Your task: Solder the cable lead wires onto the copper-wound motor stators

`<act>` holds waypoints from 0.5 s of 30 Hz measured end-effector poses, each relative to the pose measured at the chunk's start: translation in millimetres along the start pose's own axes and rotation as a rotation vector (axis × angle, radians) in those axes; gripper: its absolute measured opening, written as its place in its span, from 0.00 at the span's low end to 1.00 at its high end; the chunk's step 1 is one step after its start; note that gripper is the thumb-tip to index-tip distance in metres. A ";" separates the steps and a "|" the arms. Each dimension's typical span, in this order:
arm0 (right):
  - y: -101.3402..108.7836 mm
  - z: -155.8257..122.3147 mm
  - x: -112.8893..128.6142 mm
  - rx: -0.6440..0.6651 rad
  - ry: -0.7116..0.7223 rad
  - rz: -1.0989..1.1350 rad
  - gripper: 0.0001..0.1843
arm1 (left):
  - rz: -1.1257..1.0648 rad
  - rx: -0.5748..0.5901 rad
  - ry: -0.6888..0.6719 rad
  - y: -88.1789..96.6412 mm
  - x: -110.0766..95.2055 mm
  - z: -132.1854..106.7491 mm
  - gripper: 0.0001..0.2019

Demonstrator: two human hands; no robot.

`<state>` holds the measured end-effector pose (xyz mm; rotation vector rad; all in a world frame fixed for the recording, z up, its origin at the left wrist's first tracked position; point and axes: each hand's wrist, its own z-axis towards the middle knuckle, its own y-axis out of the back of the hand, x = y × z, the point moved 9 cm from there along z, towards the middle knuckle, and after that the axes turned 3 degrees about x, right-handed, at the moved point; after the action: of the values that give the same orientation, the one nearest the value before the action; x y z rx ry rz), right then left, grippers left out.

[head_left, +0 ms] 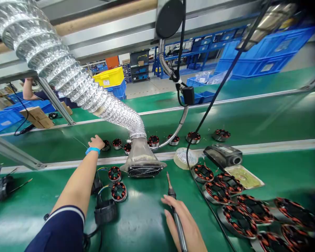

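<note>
My left hand (96, 142), with a blue wristband, reaches far out over the green conveyor belt (252, 119) and closes on a small motor stator (106, 145) at the left end of a row of stators. My right hand (182, 224) rests on the near green bench and grips a soldering iron (173, 199), tip pointing away toward the fume hood (141, 162). Two copper-wound stators (118, 191) with coloured leads lie between my arms, beside black holders (105, 211).
A silver flexible duct (68, 73) ends in the fume hood at the bench centre. Several larger stators (225, 190) overlap at the right near a tape roll (182, 158), a black device (223, 155) and a sponge pad (245, 176). Another person's arm (28, 91) shows at far left.
</note>
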<state>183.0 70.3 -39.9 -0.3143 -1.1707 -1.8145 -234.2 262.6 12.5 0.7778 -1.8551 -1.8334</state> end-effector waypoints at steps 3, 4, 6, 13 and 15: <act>-2.5 -2.4 -1.9 0.025 -0.006 0.007 0.18 | 0.036 0.068 -0.118 -4.9 -4.4 -2.0 0.20; -3.3 -3.0 -1.2 0.029 -0.002 0.013 0.18 | 0.042 0.095 -0.180 -6.1 -7.2 -6.3 0.20; -5.7 -3.9 0.9 0.039 0.006 0.029 0.19 | 0.050 0.143 -0.320 -8.1 -16.8 -19.6 0.25; -13.7 -5.7 2.9 0.076 -0.003 0.056 0.20 | 0.104 0.194 -0.651 -23.3 -77.2 -57.1 0.46; -13.9 -5.8 1.0 0.082 -0.017 0.054 0.20 | 0.129 0.197 -0.696 -28.1 -91.5 -57.5 0.46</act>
<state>172.8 66.7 -50.4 -0.3118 -1.2336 -1.7151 -125.0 278.7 -4.7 0.0466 -2.4593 -2.0106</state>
